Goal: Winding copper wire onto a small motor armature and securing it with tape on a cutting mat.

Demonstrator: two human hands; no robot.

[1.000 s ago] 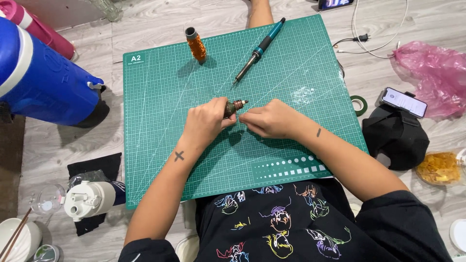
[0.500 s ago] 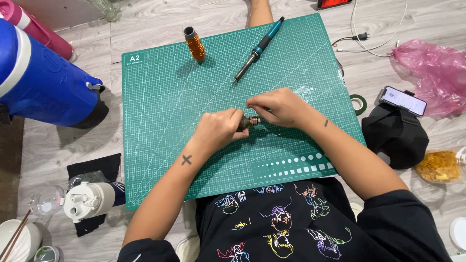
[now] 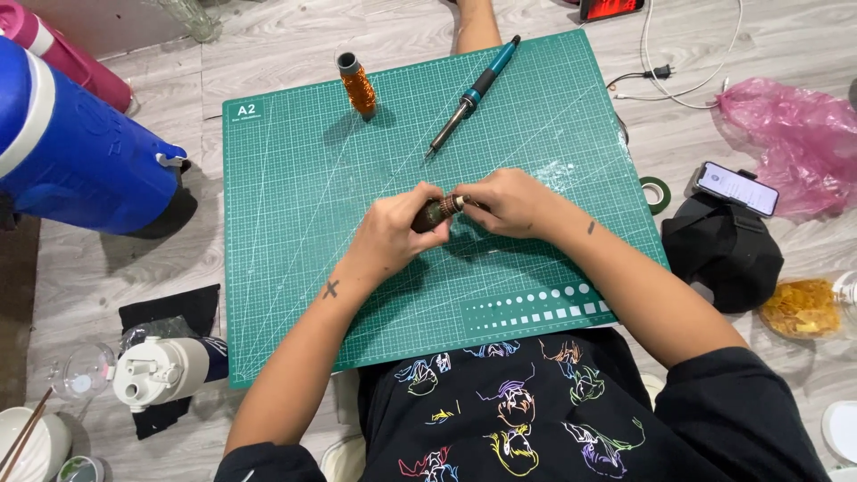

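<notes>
Hands meet over the middle of a green cutting mat (image 3: 303, 268) laid on a pale wooden floor, where we hold a small dark cylindrical piece (image 3: 437, 212) just above the mat's surface. Our left hand (image 3: 393, 234) grips the dark end of the piece with fingers curled around it, while our right hand (image 3: 506, 202) pinches the lighter, banded end between fingertips and thumb. The two hands all but touch, with the piece bridging the narrow gap between them.

At the far side of the mat a spool of orange copper-coloured wire (image 3: 357, 87) stands upright, and beside it a teal-handled soldering iron (image 3: 473, 94) lies diagonally, its tip pointing toward us.

Off the mat to the left sits a large blue cooler jug (image 3: 76, 156). A white bottle (image 3: 161, 370) lies on a black cloth near our left elbow. To the right, a roll of green tape (image 3: 656, 194) rests at the mat's edge, near a phone (image 3: 735, 187) lying on a black cap (image 3: 728, 259), with a pink plastic bag (image 3: 790, 147) beyond them.
</notes>
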